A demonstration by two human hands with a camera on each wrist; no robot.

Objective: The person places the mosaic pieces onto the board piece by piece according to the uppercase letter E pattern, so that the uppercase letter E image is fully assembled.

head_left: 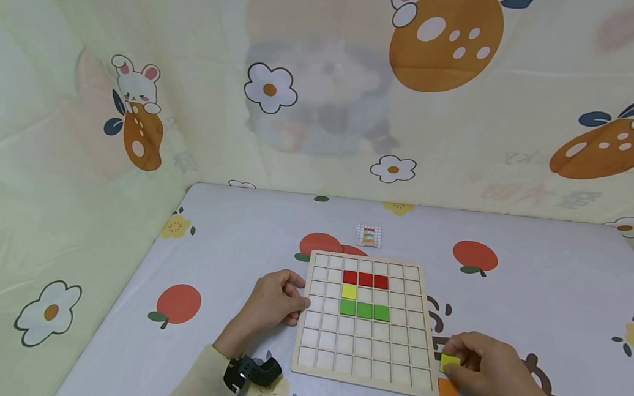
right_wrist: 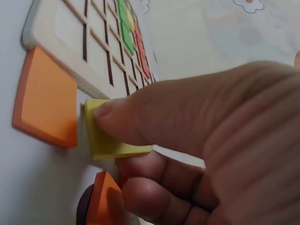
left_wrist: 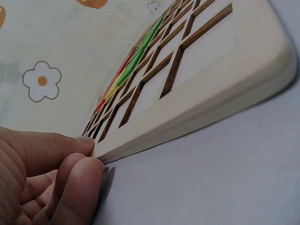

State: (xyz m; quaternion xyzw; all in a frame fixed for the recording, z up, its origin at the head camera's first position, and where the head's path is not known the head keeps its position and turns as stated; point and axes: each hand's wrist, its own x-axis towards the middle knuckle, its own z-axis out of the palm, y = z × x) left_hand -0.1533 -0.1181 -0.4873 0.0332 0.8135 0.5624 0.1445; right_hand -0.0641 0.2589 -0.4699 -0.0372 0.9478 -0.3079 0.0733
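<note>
A light wooden grid board (head_left: 333,358) lies flat on the table. Set in its squares are a row of three red tiles (head_left: 365,279), one yellow tile (head_left: 349,291) under the leftmost red, and a row of three green tiles (head_left: 364,310). My left hand (head_left: 277,298) holds the board's left edge with thumb and curled fingers. By the near right corner, my right hand (head_left: 489,369) pinches a loose yellow square tile (right_wrist: 105,140) just off the board. An orange tile (right_wrist: 47,98) lies against that corner; another orange tile (right_wrist: 110,201) shows partly beneath my right fingers.
Behind the board lies a small printed card (head_left: 368,235) with a coloured grid pattern. A patterned cloth (head_left: 237,235) covers the table, and printed curtains (head_left: 321,131) rise at the back and left. My left wrist wears a black strap device (head_left: 249,372).
</note>
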